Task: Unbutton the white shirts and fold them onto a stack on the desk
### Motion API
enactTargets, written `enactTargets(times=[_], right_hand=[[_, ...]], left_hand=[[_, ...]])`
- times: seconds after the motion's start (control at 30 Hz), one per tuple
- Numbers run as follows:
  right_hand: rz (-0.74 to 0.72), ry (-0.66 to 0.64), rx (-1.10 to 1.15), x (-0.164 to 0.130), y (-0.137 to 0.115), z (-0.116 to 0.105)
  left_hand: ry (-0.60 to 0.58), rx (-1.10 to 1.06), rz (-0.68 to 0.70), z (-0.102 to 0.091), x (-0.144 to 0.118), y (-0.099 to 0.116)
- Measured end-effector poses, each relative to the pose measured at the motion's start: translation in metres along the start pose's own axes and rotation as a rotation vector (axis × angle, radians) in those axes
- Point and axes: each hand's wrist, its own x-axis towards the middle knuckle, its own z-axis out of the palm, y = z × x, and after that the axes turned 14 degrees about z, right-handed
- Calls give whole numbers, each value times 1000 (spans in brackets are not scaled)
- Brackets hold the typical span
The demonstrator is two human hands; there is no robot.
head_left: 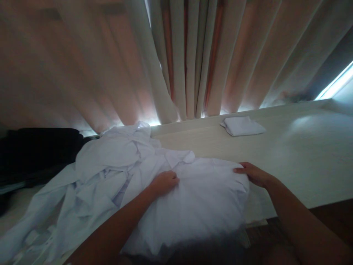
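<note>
Holding one white cloth (204, 195) across the worktop (298, 162)'s near edge, gripped in the curled left hand (165, 182), pinched at its right end by the right hand (253, 173), spread between both sets of fingers. Counting also one folded cloth (244, 126) near the far edge, one white heap (110, 158) and one dark pile (41, 151) leftward.

Bare left hand (164, 183), bare right hand (255, 174), bare slim forearms (296, 211)

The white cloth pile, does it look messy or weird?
Yes: the white cloth pile lies crumpled, one long piece trailing toward the lower left, while the small white cloth near the curtains looks folded.
</note>
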Motion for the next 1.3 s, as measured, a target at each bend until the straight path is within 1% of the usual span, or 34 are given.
enactTargets(times=[0.03,0.1,0.17,0.27,0.33,0.4,0.47,0.53,0.6,0.7,0.8,0.83,0.87,0.93,0.97,1.0,1.03,1.1,1.2,1.23,1.3], right_hand=[[-40,15,54,-1,-2,1],[-73,22,103,-3,-6,4],[-75,-16,108,-7,-7,8],[-41,-102,121,-11,-4,12],[14,-131,118,-11,0,13],[74,-93,114,-9,4,10],[112,-1,137,-8,9,7],[125,80,148,-9,14,6],[137,100,114,-13,18,9],[153,39,34,-21,24,13],[186,-40,79,-27,29,8],[169,-35,113,-28,31,4],[121,-15,148,-30,32,-2],[-30,21,197,-34,33,-11],[-96,11,212,-38,33,-14],[-131,-26,221,-42,33,-16],[-122,-85,216,-47,31,-16],[-4,-217,155,-59,24,-15],[272,-380,-16,-80,0,-20],[356,-407,-69,-86,-10,-27],[488,-397,-148,-97,-33,-50]], left_hand=[[0,4,-4,-3,0,4],[2,1,-9,-9,1,12],[-7,-25,-18,-12,4,18],[-53,-84,-25,-8,9,23],[-75,-103,-29,-4,10,24],[-77,-103,-22,-1,10,24],[-66,-104,-12,-1,7,24],[-45,-111,-5,-4,3,24],[-22,-120,-9,-7,0,25],[56,-133,-54,-5,-4,29],[172,-159,-172,8,-6,35],[187,-174,-212,13,-5,37],[184,-189,-247,17,-5,39],[160,-216,-287,23,-4,41],[146,-225,-292,24,-3,42],[137,-227,-294,24,-2,43],[132,-223,-293,24,-2,43],[128,-208,-289,22,-1,44],[128,-183,-292,22,1,44],[126,-177,-293,22,1,44],[124,-171,-299,22,2,43]])
